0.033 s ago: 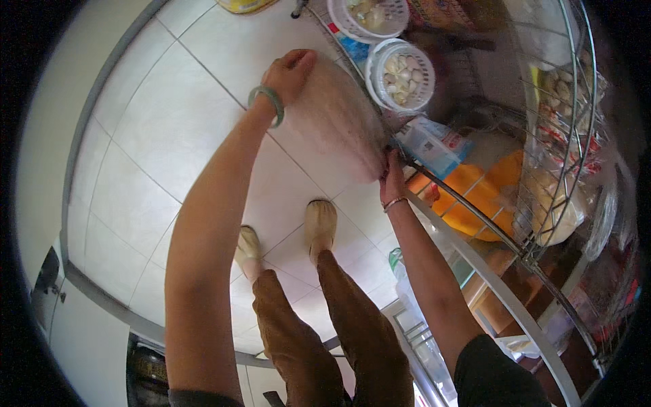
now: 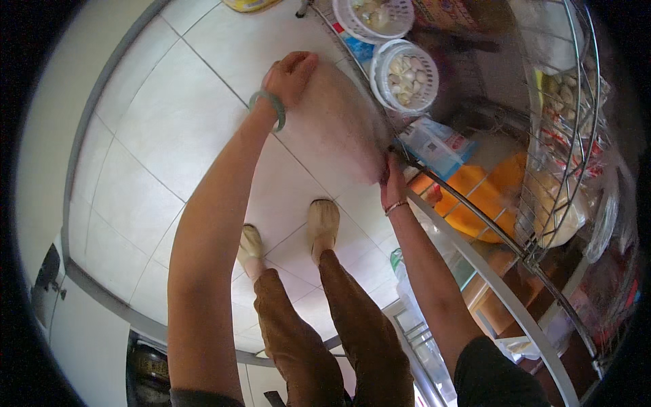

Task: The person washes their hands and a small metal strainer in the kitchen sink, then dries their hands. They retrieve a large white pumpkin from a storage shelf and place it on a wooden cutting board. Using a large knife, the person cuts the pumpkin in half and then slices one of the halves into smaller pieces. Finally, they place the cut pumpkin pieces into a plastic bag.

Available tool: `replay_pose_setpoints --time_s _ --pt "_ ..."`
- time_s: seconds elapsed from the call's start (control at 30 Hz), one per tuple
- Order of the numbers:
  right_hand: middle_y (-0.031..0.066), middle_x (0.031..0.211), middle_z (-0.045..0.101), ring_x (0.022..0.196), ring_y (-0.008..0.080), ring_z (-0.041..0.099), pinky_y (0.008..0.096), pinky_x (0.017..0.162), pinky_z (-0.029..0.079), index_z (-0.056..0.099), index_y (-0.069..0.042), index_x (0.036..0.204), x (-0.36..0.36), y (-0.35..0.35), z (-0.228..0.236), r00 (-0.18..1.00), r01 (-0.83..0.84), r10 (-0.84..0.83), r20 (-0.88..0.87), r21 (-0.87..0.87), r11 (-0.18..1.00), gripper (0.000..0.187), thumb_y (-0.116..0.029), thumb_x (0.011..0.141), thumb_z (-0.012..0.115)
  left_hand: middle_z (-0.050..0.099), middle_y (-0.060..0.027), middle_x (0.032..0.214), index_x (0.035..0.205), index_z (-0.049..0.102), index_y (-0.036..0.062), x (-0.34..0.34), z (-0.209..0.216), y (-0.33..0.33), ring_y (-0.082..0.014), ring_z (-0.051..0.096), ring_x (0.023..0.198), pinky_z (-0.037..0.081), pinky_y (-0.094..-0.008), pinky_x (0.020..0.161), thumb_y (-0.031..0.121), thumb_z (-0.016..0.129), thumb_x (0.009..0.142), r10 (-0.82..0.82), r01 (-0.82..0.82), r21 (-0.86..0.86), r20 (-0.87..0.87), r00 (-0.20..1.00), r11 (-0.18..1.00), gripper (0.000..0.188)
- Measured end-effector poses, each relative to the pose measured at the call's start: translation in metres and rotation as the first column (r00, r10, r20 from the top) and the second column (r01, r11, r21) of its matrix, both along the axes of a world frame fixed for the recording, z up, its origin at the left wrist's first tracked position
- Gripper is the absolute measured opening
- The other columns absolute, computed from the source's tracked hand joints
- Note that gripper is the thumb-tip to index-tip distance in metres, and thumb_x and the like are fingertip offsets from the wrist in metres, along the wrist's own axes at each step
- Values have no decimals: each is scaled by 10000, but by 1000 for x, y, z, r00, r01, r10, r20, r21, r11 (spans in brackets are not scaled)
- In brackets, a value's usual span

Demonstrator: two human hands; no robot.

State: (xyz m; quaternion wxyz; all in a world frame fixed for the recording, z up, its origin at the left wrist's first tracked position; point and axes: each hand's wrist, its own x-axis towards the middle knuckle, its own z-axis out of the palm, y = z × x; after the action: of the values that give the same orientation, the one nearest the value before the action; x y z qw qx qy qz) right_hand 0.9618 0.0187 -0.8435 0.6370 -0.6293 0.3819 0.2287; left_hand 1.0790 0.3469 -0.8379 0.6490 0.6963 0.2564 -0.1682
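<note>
View from the head, looking down. The left hand (image 2: 290, 76) is clenched on the upper end of a pale, blurred sack (image 2: 339, 122), fingers folded over its edge; a green bangle (image 2: 270, 108) circles that wrist. The right hand (image 2: 392, 184) grips the sack's lower end, thumb pressed against it, a thin bracelet (image 2: 395, 207) below. The sack hangs over the tiled floor (image 2: 169, 136), touching the edge of a wire rack (image 2: 475, 210) at its 3 o'clock side. Its long axis runs from 11 o'clock, at the left hand, to 5 o'clock, at the right hand, so each hand holds one end and neither is nearer the middle. From the sack, two white baskets lie at 1 o'clock: the near basket (image 2: 407, 76), filled with pale bulbs, just beside it, the far basket (image 2: 374, 17) beyond. A blue packet (image 2: 434, 146) lies at 3 o'clock on the rack. Motion blur hides the sack's material and contents; the right fingers behind it cannot be made out. Two feet in slippers (image 2: 323, 224) stand at 6 o'clock.
</note>
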Motion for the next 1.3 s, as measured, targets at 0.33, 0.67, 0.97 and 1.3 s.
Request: replay_pose_setpoints --time_s 0.33,0.67,0.97,1.3 --pt "140 1256 592 1136 279 540 368 992 383 519 15 1315 -51 58 -20 816 -577 543 -200 -213 789 682 -559 975 377 633 -98 1188 1257 614 75 -179 26 87 -184 552 1106 401 -289 982 455 617 898 349 -481 -211 -456 818 851 523" --pt "181 1003 617 935 326 583 394 869 449 665 -69 1060 -80 99 158 531 -796 820 -213 -457 397 446 -467 915 526 584 -90 1274 1301 553 24 -343 173 88 -184 523 1176 396 -313 1015 357 544 959 680 -827 -235 -478 556 511 478" --pt "155 989 611 986 330 603 406 881 475 653 -123 1121 -93 213 435 112 -891 978 -174 -453 21 400 -435 880 582 591 -70 1264 1286 533 72 -500 437 60 -194 545 1161 415 -344 1012 438 456 987 865 -967 -247 -470 173 59 479" --pt "158 1031 678 905 327 651 393 827 504 647 -95 1135 -165 327 720 -486 -741 870 83 -566 -360 418 -407 856 641 528 -84 1349 1380 440 115 -628 721 -34 -228 510 1220 429 -388 1008 475 416 997 864 -783 -435 -441 -245 -444 526"
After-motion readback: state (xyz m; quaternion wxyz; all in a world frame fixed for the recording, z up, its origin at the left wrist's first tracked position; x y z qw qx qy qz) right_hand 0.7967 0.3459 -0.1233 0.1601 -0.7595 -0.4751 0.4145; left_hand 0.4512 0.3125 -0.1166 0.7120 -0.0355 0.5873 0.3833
